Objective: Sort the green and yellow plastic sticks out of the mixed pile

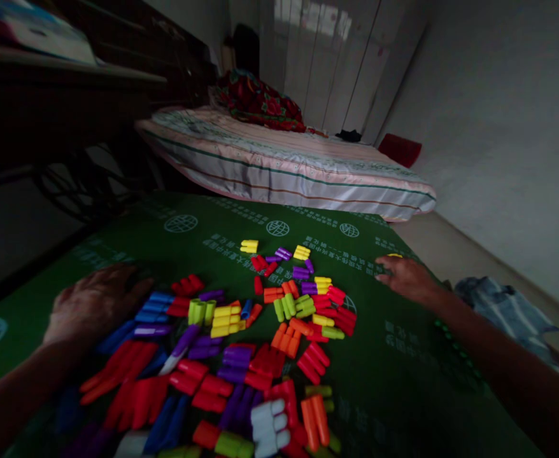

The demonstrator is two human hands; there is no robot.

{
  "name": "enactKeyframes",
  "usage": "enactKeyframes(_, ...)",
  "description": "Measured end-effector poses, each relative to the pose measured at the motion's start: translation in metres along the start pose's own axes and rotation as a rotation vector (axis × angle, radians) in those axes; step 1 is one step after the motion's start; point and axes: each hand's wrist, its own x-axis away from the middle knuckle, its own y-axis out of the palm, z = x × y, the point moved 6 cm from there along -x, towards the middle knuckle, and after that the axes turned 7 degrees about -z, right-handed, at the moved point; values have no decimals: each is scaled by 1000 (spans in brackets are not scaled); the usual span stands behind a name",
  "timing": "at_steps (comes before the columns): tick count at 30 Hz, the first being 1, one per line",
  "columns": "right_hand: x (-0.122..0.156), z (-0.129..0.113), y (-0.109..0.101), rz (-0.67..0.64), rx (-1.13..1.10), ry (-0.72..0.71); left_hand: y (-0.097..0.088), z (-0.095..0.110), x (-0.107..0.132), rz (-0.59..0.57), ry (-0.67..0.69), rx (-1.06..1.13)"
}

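Many small glossy plastic pieces, shaped like rounded tubes or pen caps joined side by side, lie on a green table (pixel 203 254). My left hand (pixel 93 302) rests palm down at the left of the pile, fingers spread, beside a blue piece (pixel 154 306). My right hand (pixel 406 278) reaches over the far right part of the table with fingers apart. Just beyond it a yellow piece (pixel 395 256) is partly hidden. Between my hands lie an orange piece (pixel 286 339), red pieces (pixel 314 362), and nearer to me a white piece (pixel 270 427).
A bed (pixel 279 168) with a red floral blanket (pixel 265 102) stands beyond the table. Dark wooden furniture (pixel 69 83) is at the left. On the right, a striped cloth (pixel 503 318) lies low beside the table, near a pale wall (pixel 509 127).
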Motion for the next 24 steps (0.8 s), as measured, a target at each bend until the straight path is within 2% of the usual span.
enactKeyframes(3,9,-67,2,-3,-122,-247,-2,5,4,-38,-27,-8)
enactKeyframes(7,31,-149,-3,-37,-92,-523,-6,12,10,-33,-26,-7)
enactKeyframes(9,41,-181,-3,-54,-52,-592,-8,14,11,-23,-14,-16)
enactKeyframes(12,50,-214,4,-78,35,-610,-8,15,11,-4,4,-16)
enactKeyframes(15,52,-232,18,-118,125,-597,-7,14,11,3,10,3)
enactKeyframes(18,53,-237,28,-131,122,-603,-5,12,11,-1,5,19)
enactKeyframes(20,54,-235,30,-120,55,-614,-5,12,12,-2,5,22)
enactKeyframes(24,57,-225,32,-197,-181,-670,-6,12,14,-7,0,28)
